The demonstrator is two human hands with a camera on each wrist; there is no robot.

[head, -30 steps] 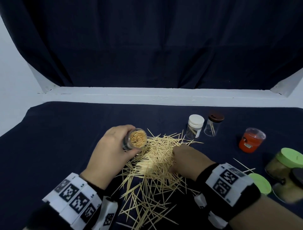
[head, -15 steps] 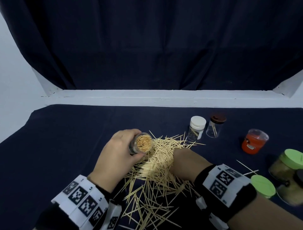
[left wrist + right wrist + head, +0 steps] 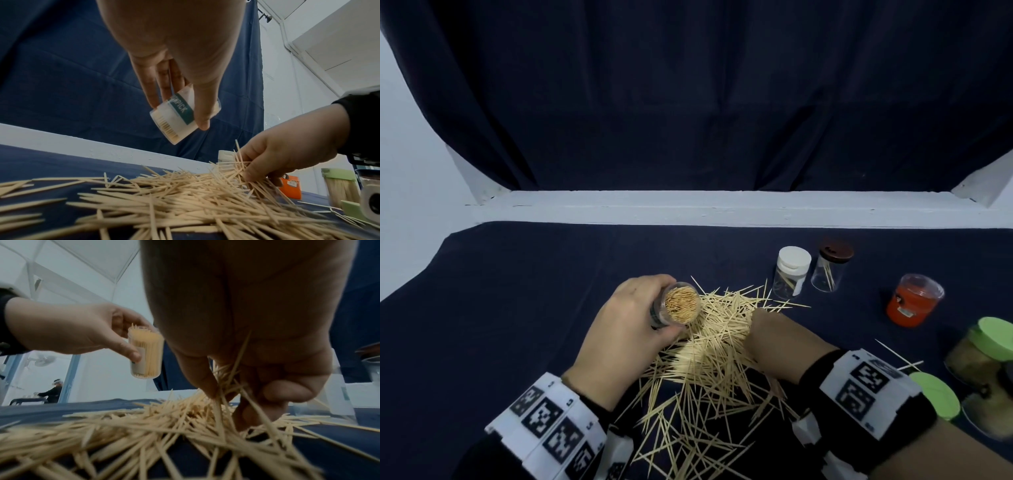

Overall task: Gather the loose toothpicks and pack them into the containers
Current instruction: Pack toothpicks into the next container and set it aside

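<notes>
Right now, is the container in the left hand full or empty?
Nearly full: the container, uncapped in the left hand, shows densely packed toothpick ends.

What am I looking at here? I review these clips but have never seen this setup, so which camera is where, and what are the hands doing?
There is no machine: a person works with bare hands and wears marker bands with a camera on each wrist, plus one on the head. The head view looks down at a table under a dark cloth. The two low, close views come from the wrists.

A pile of loose toothpicks lies in the middle. The left hand holds a clear jar packed with toothpicks, lifted off the table. The right hand digs into the pile and pinches some toothpicks. Behind stand a white-capped jar, a brown-capped jar, an orange tub and green-lidded jars.
</notes>
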